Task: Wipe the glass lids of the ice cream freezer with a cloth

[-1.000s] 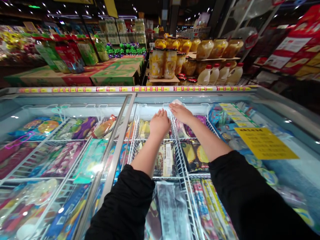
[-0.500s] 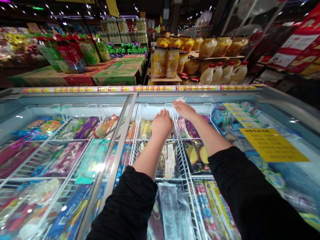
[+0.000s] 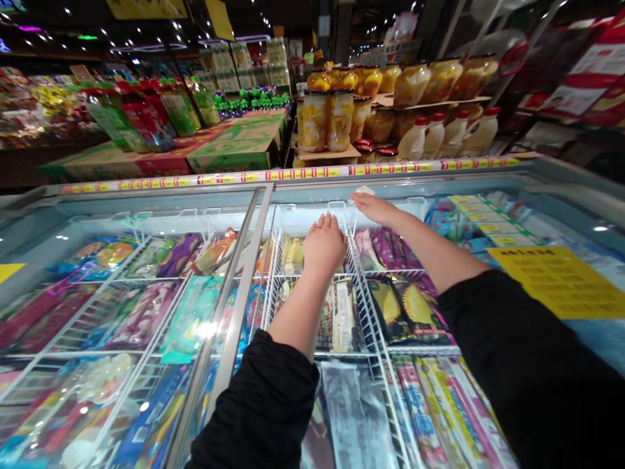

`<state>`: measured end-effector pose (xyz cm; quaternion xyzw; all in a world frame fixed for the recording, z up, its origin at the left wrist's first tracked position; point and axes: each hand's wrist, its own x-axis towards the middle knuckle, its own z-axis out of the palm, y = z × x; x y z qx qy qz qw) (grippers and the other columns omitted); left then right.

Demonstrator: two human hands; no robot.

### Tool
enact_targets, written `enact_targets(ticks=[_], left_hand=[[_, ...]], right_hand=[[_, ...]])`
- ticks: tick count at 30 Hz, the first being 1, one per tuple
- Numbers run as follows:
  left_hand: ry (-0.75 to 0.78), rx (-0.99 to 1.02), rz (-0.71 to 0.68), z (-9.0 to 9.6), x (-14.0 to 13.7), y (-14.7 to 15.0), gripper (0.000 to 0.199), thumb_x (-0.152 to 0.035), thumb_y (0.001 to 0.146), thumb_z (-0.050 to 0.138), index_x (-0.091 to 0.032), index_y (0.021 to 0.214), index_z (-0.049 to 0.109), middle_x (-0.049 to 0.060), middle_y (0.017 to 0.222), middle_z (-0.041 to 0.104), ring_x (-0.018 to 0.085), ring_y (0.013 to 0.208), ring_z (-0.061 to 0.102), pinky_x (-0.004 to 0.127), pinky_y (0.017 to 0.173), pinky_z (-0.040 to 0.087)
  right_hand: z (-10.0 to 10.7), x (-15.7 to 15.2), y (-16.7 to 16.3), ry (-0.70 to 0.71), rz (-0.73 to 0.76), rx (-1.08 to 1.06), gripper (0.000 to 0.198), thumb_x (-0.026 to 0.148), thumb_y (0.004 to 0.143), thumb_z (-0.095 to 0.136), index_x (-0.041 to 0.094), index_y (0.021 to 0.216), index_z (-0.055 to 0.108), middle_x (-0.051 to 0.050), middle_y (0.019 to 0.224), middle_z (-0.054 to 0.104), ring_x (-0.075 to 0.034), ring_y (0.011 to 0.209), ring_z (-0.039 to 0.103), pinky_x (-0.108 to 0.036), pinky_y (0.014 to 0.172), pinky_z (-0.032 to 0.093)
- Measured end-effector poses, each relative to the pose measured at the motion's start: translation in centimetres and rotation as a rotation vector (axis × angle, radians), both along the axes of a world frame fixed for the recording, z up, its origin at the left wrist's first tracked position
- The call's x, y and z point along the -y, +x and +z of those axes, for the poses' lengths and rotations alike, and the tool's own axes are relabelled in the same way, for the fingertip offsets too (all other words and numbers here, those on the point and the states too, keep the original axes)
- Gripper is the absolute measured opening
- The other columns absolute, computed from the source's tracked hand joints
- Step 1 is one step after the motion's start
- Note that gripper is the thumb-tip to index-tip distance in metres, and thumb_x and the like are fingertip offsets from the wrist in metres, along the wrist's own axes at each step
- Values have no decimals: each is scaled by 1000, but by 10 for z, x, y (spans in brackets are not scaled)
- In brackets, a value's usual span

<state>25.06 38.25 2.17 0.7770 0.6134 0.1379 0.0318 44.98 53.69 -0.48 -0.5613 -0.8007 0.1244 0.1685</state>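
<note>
The cloth (image 3: 366, 190) is white and the sleeves (image 3: 258, 404) plain black. White wires form the baskets (image 3: 424, 350); the freezer wall (image 3: 312, 193) is pale blue, the frame (image 3: 250, 260) silvery grey. At right, the sign (image 3: 561, 280) is yellow with rows of dark print. The far label strip (image 3: 303, 173) repeats red and yellow on white. One left packet (image 3: 193, 312) is turquoise; black packets (image 3: 420, 309) at right show yellow fruit. Far off, pale jugs (image 3: 413, 140) have red caps, and boxes (image 3: 234, 146) mix green, red and brown.
</note>
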Motion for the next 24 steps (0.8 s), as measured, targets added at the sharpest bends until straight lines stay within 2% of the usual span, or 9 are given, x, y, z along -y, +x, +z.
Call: enact_targets(ticks=[3, 5, 9, 12, 14, 19, 21, 24], left_hand=[[-5, -6, 0, 0, 0, -1, 56, -23, 107, 40, -6, 160, 45, 15, 170, 42, 23, 160, 38, 38, 132, 31], [-2, -7, 0, 1, 1, -1, 56, -24, 108, 40, -5, 160, 45, 15, 170, 42, 23, 160, 38, 37, 132, 31], [10, -6, -1, 1, 1, 0, 57, -23, 107, 40, -3, 160, 45, 15, 170, 42, 25, 160, 38, 38, 132, 31], [8, -1, -3, 1, 1, 1, 57, -23, 107, 41, -2, 160, 45, 16, 170, 42, 26, 159, 39, 38, 132, 32], [4, 4, -1, 1, 1, 1, 57, -23, 107, 41, -2, 160, 45, 16, 170, 42, 25, 159, 39, 38, 132, 32], [7, 19, -5, 1, 2, 0, 55, -23, 107, 42, -6, 159, 47, 15, 169, 43, 25, 159, 40, 39, 131, 33], [3, 25, -10, 1, 1, 0, 56, -23, 107, 42, -5, 160, 46, 16, 169, 42, 25, 159, 39, 39, 131, 32], [-6, 35, -13, 1, 1, 0, 57, -23, 107, 42, -3, 160, 45, 16, 169, 42, 25, 160, 38, 39, 132, 31]], right_hand=[[0, -20, -22, 0, 12, -25, 56, 30, 105, 43, 17, 158, 55, -6, 167, 45, -27, 159, 37, -47, 134, 23], [-1, -20, -18, -24, 88, -59, 55, 35, 105, 45, 21, 157, 56, -4, 167, 47, -27, 159, 37, -47, 135, 21], [-4, -6, 25, -113, 260, -154, 57, 52, 103, 52, 29, 154, 60, 1, 165, 49, -27, 159, 37, -47, 135, 19], [-2, -6, 47, -147, 220, -153, 57, 56, 102, 53, 31, 152, 63, 1, 164, 50, -29, 158, 39, -48, 135, 20], [0, -15, 41, -124, 131, -126, 57, 52, 103, 52, 28, 153, 62, -1, 165, 49, -28, 158, 39, -47, 135, 20], [7, -41, -15, -61, -31, -108, 54, 35, 106, 49, 16, 156, 58, -9, 167, 45, -26, 159, 37, -44, 134, 20], [9, -43, -27, -84, -30, -121, 53, 28, 105, 48, 15, 156, 57, -9, 167, 46, -24, 159, 37, -42, 134, 21], [11, -33, -20, -136, 65, -181, 52, 27, 102, 53, 18, 153, 61, -8, 164, 51, -24, 157, 42, -41, 133, 24]])
